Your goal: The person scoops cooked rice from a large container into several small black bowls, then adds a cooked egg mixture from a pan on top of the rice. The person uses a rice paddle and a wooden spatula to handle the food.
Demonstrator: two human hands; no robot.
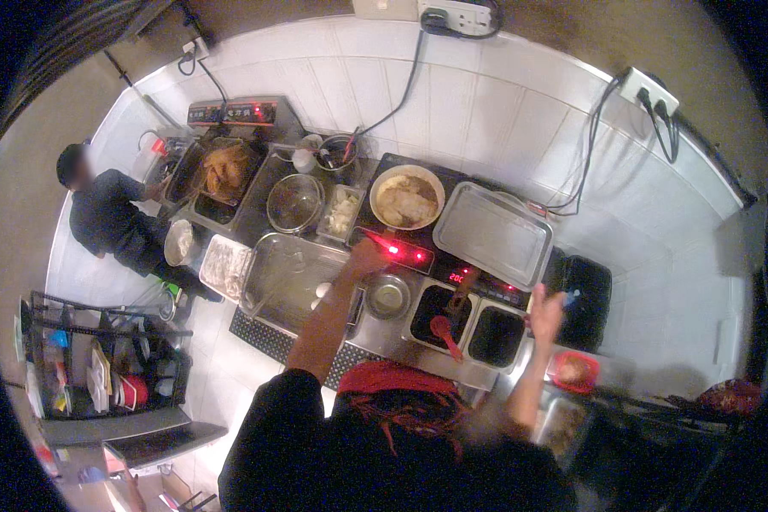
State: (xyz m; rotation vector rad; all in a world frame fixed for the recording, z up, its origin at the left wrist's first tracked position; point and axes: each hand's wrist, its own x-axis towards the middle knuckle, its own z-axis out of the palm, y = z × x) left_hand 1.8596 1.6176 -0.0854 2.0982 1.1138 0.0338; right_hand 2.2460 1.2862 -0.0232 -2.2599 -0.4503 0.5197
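My left hand (366,257) is over the lit control panel (409,255) of a countertop cooker, just below a white-rimmed pan (408,197). Food (404,200) in pale brown liquid fills that pan. A red pointed shape shows by the fingers; whether I grip it or a handle is unclear. My right hand (546,315) is raised with thumb and fingers apart, near the lower right corner of a metal tray (494,233). Beyond its fingertips is a small blue-white item (571,297), over a black bin (592,288). Below the panel, a red ladle (445,329) rests in a dark-filled container.
A co-worker (112,211) stands left beside a fryer with browned food (224,171). A large metal pan (281,275) holds white eggs. A small bowl (387,296) and a second dark container (497,336) sit near me. A red food box (574,371) lies right. Cords hang along the wall.
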